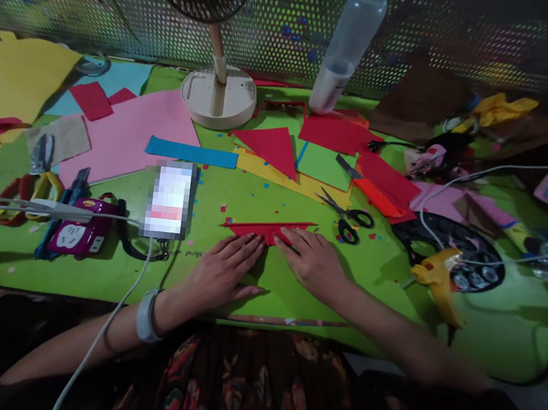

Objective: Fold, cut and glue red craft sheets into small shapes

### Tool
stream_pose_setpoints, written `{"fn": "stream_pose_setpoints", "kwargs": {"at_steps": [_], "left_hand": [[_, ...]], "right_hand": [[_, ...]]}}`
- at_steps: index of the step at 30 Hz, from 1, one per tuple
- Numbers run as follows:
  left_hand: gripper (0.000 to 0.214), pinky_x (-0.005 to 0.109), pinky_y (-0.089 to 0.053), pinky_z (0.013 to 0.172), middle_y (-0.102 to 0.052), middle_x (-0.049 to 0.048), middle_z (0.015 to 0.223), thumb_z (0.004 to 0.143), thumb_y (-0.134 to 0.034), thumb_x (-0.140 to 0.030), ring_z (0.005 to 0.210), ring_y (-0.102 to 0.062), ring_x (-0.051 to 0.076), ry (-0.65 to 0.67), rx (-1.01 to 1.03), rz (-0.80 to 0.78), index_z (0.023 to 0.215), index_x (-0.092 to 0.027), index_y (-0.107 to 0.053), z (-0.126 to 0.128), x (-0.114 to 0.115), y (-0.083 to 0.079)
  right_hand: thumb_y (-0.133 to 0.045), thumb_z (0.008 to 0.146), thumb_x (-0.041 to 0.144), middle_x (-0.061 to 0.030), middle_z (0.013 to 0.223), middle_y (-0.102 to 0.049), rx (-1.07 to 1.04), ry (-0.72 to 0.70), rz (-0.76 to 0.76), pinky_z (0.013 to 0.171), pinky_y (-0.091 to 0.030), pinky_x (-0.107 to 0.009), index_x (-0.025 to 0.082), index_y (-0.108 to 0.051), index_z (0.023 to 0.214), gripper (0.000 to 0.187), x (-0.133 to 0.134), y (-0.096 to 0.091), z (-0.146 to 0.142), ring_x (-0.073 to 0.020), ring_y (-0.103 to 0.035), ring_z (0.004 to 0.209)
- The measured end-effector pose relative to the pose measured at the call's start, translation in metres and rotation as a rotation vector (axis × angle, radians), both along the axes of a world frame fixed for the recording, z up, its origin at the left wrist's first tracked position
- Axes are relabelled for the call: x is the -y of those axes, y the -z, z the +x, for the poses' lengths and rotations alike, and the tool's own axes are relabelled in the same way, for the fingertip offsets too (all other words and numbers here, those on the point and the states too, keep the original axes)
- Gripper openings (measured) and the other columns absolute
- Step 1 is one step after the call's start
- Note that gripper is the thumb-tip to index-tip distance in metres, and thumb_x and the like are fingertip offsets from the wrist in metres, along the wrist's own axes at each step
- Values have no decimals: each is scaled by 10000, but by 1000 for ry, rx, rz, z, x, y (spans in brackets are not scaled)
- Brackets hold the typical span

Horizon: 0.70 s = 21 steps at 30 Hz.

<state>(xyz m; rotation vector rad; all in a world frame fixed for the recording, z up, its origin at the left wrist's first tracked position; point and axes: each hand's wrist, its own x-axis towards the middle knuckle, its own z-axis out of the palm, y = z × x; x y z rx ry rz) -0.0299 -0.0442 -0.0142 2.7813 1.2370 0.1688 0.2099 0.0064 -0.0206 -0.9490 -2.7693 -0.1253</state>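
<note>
A folded strip of red paper [271, 228] lies on the green tabletop in front of me, with a thin raised ridge along its far edge. The fingers of my left hand [231, 262] rest flat on its left half, thumb out to the side. On the right half, the fingers of my right hand [314, 261] press down, stretched out and open. Both hands cover part of the paper's near side. Black-handled scissors [345, 219] lie just beyond my right hand, blades pointing away to the left. Small coloured paper scraps are scattered around.
A lit phone [169, 200] with a white cable lies left, beside a purple power adapter [83, 227]. At right are a yellow glue gun [439, 281] and a black palette [482, 269]. Behind stand a fan base [218, 108], a bottle [343, 56] and coloured sheets.
</note>
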Motion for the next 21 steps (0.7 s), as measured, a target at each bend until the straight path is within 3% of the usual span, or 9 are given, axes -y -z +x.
{"fn": "stream_pose_setpoints", "kwargs": {"at_steps": [9, 21], "left_hand": [[796, 416, -255, 1137, -355, 136, 1518, 907, -361, -639, 1416, -294, 266, 54, -15, -21, 1479, -90, -287, -8, -9, 0], [758, 438, -279, 1130, -394, 141, 1493, 912, -389, -614, 1375, -376, 273, 99, 24, -42, 1477, -114, -305, -12, -20, -5]], "right_hand": [[-504, 900, 148, -109, 1286, -598, -19, -9, -43, 836, -437, -391, 154, -569, 1289, 394, -2, 4, 1, -257, -496, 1085], [-509, 897, 142, -99, 1237, -631, -41, -1, 5, 778, -431, -368, 155, -611, 1233, 352, -3, 2, -1, -250, -503, 1035]]}}
